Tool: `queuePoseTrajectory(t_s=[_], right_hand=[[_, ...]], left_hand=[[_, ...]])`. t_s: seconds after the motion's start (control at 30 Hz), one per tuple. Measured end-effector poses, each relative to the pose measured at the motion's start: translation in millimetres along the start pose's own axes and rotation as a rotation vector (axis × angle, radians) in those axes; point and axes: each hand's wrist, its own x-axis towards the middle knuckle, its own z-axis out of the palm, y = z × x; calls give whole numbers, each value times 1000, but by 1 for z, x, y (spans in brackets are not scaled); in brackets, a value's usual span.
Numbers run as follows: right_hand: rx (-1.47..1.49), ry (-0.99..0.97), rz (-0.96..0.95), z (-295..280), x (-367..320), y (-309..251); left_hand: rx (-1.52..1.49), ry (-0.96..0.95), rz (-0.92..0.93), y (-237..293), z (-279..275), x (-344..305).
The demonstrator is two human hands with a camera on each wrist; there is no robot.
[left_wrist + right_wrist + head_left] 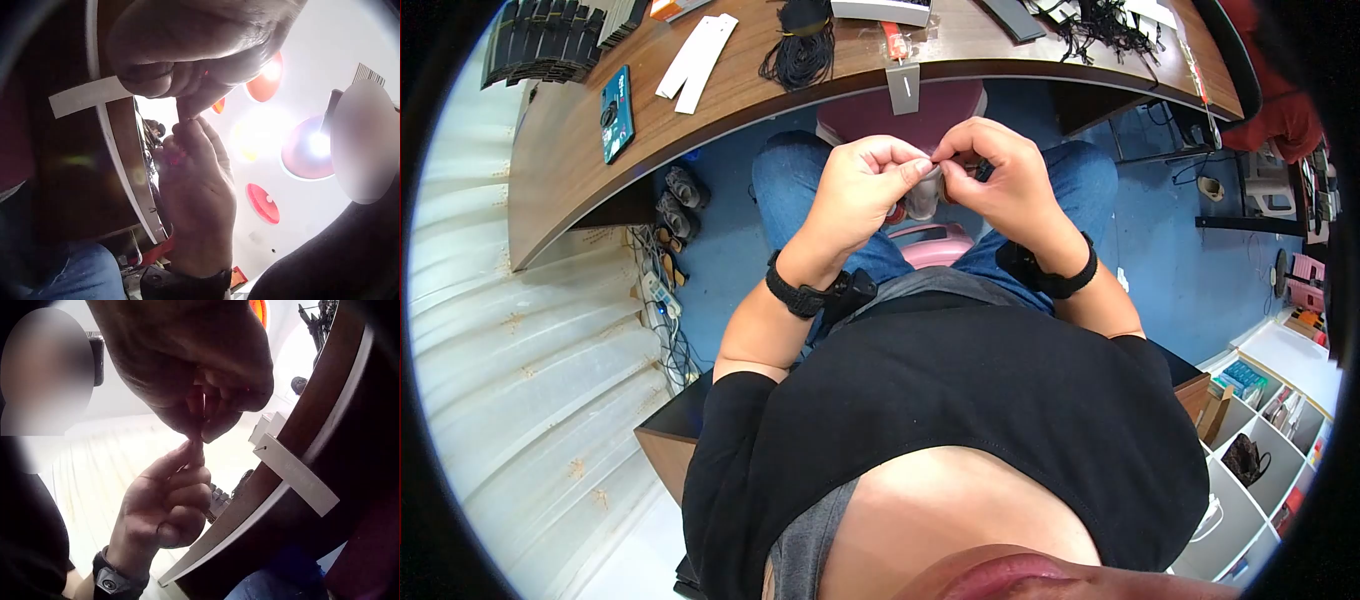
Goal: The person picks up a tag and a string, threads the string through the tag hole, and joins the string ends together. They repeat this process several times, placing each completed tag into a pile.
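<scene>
Over the lap, just off the desk edge, my left hand point(855, 195) and right hand point(1005, 185) meet fingertip to fingertip. Thumb and forefinger of each pinch a small dark piece point(935, 164), mostly hidden by the fingers; I cannot tell its kind. In the left wrist view the left hand point(206, 47) looms at the top, with the right hand point(199, 187) below it. The right wrist view has the right hand point(194, 362) above and the left hand point(165, 506) below. A pale tag point(904, 88) hangs at the desk edge ahead of the hands.
The wooden desk point(740, 100) curves ahead. On it lie a bundle of black cords point(800, 50), white strips point(697, 62), a teal phone point(616, 115), a white box point(882, 10) and loose black cords point(1110, 35). A pink seat point(935, 115) stands beneath.
</scene>
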Motion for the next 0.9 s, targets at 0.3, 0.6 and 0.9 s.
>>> queuePoseTrajectory(t_s=[0.3,0.6,0.9], right_hand=[[374,57,235,-8,-5,20],[-122,65,-156,1,3,1],[78,105,326,2,-5,30]], left_hand=[[-52,9,52,0,-6,-2],[-88,14,-29,4,-3,-1],[70,217,199,-7,-24,8]])
